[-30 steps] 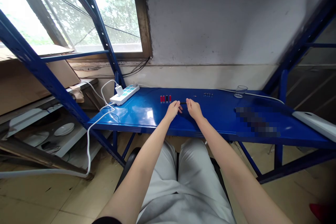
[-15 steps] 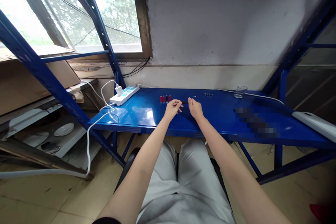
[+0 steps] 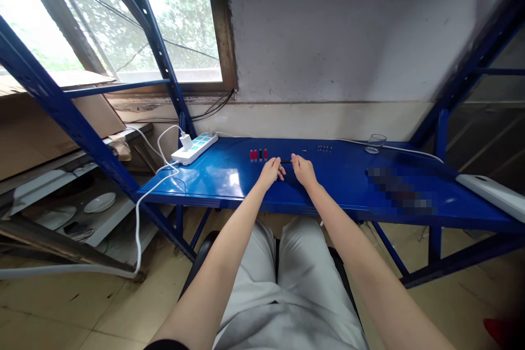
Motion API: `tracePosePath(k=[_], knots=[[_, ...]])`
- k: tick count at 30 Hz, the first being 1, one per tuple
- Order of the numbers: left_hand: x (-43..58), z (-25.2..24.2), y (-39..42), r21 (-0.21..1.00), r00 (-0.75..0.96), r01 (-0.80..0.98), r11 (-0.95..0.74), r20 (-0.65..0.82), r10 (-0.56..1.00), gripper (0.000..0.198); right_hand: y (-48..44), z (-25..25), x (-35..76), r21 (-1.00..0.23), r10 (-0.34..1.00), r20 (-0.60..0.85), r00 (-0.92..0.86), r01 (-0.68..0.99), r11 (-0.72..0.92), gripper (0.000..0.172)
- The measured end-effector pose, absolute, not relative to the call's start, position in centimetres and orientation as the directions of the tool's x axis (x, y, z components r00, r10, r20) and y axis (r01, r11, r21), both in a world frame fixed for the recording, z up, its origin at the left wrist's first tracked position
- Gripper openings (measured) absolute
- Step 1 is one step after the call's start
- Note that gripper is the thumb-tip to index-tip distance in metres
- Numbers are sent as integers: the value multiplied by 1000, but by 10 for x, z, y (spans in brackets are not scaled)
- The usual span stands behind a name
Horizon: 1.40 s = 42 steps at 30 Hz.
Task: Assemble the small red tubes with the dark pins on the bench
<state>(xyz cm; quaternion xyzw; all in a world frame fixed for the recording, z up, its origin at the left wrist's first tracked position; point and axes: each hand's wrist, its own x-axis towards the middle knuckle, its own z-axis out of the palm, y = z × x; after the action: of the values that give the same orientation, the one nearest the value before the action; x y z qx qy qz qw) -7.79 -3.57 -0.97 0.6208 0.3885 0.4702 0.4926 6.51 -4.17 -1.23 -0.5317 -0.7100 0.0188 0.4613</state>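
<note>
Frame centre: left hand [image 3: 270, 170] and right hand [image 3: 302, 168] each pinch an end of a thin black rod [image 3: 286, 161] over the blue bench [image 3: 221, 175], fingers closed on it.

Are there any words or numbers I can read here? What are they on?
None can be read.
Power strip: any print is too small to read.
Patch on the table: blurred out.
Red and black caps, glass, black stick held between left hand and right hand: no print shows.
</note>
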Motion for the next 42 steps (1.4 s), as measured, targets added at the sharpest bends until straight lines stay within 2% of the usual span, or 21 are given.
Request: tracePosePath(k=[10, 19, 27, 31, 37, 42], knots=[[-81, -6, -39, 973, 201, 55, -226, 211, 957, 45, -44, -11, 65, -538, 775, 632, -6, 716, 444, 50], [-83, -5, -39, 957, 215, -11, -289, 284, 934, 36, -42, -13, 67, -570, 777, 629, 36, 701, 429, 50], [-84, -6, -38, 956, 126, 6, -292, 289, 949, 39, -43, -11, 66, -590, 785, 619, 20, 671, 449, 49], [-85, -7, -34, 960, 9, -8, -281, 281, 960, 43, -48, -8, 66, -626, 792, 609, 47, 641, 443, 50], [-88, -5, -33, 958, -118, -24, -286, 281, 952, 42, -50, -5, 67, -744, 808, 572, 141, 505, 438, 51], [-85, -3, -38, 959, -2, -7, -283, 283, 959, 41, -42, -7, 66, -874, 889, 448, 88, 254, 415, 47]])
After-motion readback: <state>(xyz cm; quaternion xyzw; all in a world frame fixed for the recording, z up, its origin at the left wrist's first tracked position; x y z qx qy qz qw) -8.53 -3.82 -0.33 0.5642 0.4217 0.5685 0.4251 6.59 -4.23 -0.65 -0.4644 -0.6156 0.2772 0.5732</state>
